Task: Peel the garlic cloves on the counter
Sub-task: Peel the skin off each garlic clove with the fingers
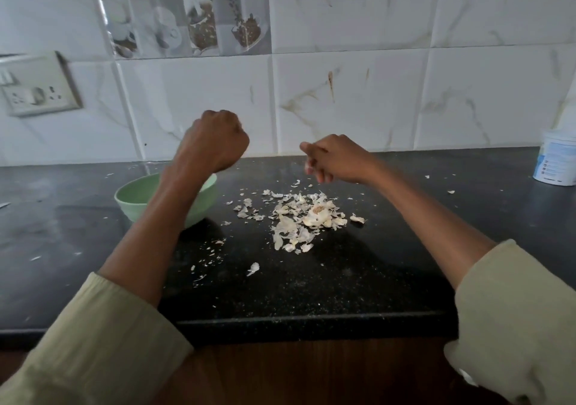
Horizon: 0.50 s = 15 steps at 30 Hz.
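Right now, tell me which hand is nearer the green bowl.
Left. The left hand hangs in a fist just above the green bowl's far rim, its forearm crossing the bowl. The right hand is off to the bowl's right, above the garlic skins.

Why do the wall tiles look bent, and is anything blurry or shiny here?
Head view: the wide-angle lens bows the tile lines and tilts the socket plate; the decorated tile carries window glare; the left hand and right hand are slightly motion-blurred; the garlic skins stay fairly sharp on the dark counter.
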Motion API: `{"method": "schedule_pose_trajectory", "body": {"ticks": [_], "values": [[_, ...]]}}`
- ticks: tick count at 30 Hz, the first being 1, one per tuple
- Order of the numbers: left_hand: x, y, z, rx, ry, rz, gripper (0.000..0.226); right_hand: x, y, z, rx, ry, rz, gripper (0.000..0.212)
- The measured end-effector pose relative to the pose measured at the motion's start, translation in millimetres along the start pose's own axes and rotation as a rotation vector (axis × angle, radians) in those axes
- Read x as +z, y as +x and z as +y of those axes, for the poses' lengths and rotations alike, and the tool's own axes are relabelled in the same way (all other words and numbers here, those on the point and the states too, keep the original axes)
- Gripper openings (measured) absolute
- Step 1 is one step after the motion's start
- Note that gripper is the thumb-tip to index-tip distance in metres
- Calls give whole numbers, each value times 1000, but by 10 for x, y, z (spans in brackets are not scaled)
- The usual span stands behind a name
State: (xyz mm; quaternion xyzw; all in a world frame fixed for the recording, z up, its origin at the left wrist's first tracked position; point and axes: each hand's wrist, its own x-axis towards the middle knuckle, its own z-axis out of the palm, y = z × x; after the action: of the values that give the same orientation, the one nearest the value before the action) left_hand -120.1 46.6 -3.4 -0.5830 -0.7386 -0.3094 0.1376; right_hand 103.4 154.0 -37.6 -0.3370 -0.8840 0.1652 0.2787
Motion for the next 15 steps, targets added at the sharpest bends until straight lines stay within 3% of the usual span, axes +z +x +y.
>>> {"method": "schedule_pose_trajectory", "body": {"ticks": [4, 8, 12, 15], "values": [[-221, 124, -505, -250, 101, -314, 38, -18, 23, 116, 66, -63, -98, 46], [-289, 106, -611, -289, -45, -351, 26, -13, 25, 111, 71, -62, -132, 46], [-294, 60, -538, -259, -75, -365, 41, -24, 14, 134, 62, -61, -151, 46], [-240, 61, -530, -237, -24, -291, 40, -57, 3, 135, 44, -52, -169, 43]]}}
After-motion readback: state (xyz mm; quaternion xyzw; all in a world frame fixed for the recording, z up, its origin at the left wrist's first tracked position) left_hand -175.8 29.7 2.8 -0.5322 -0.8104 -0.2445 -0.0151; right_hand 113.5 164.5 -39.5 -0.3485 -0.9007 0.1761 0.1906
